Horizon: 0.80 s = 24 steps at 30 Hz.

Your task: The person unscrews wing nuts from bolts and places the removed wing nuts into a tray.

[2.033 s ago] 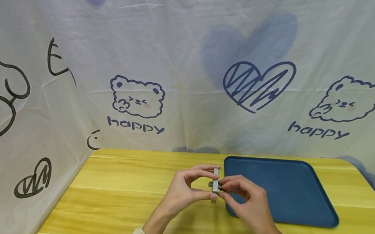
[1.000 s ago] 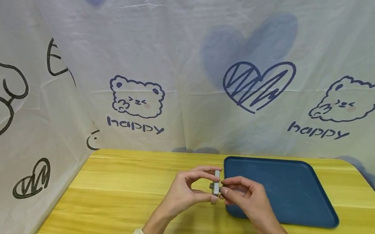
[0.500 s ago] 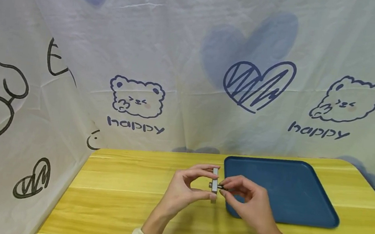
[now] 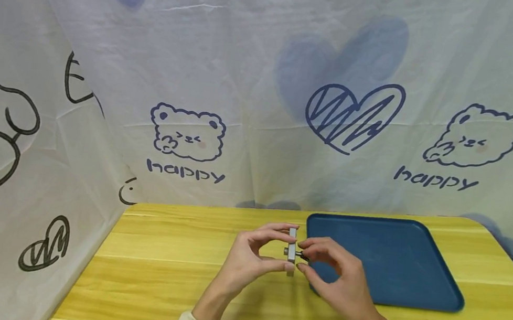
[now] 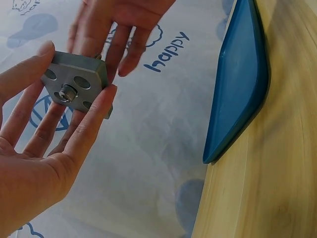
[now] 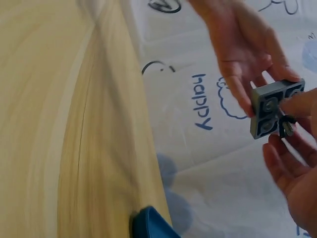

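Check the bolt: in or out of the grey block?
In: the bolt passes through the grey block; its head shows on one face, and it protrudes opposite.

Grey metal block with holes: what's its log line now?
left hand: holds grey holed metal block; silver round bolt head: on one face; right hand: beside opposite face

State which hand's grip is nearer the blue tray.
Right. In the head view, the right grip overlaps the left side of the blue tray; the left grip, holding the metal block, is left of it.
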Each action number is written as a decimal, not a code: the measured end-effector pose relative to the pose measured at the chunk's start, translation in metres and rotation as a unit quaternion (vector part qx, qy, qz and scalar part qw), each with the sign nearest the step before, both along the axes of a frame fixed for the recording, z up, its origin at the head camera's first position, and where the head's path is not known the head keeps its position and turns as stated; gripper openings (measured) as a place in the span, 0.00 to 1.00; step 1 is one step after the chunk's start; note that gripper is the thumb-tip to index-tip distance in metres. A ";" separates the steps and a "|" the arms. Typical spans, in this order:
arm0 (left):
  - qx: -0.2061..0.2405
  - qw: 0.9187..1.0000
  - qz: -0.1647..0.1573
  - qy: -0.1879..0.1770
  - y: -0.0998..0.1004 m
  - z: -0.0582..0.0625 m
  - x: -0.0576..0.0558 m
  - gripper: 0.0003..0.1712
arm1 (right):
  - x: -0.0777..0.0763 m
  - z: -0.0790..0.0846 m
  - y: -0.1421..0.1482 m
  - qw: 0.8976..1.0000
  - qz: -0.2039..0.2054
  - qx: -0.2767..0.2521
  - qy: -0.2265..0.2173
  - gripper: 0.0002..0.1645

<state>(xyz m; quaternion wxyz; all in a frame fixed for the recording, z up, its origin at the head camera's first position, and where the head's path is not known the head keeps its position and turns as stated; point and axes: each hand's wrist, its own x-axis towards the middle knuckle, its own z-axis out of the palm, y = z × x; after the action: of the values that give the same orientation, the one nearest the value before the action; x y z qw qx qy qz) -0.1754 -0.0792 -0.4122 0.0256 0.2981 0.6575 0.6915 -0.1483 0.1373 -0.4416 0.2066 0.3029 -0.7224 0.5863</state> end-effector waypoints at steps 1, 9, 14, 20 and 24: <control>-0.001 1.000 0.001 0.002 0.000 0.000 0.000 0.23 | 0.000 0.001 0.000 0.999 0.011 -0.013 -0.028 0.16; -0.003 1.000 -0.017 -0.018 0.003 0.001 0.001 0.23 | -0.003 0.013 0.009 0.950 0.025 -0.083 -0.299 0.22; -0.002 0.999 -0.024 -0.025 0.005 0.001 0.003 0.23 | -0.005 0.014 0.013 0.906 0.085 -0.096 -0.405 0.28; -0.006 0.999 -0.032 -0.027 0.007 0.001 0.003 0.22 | -0.005 0.015 0.016 0.899 0.111 -0.107 -0.411 0.22; -0.004 0.999 -0.032 -0.026 0.007 0.000 0.003 0.22 | -0.005 0.014 0.016 0.912 0.096 -0.096 -0.387 0.22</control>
<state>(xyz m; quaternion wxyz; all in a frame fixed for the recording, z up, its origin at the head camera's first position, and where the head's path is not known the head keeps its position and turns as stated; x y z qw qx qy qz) -0.1725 -0.0719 -0.4125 0.0666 0.3009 0.6496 0.6950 -0.1532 0.1529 -0.4277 -0.1189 0.0990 -0.6536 0.7409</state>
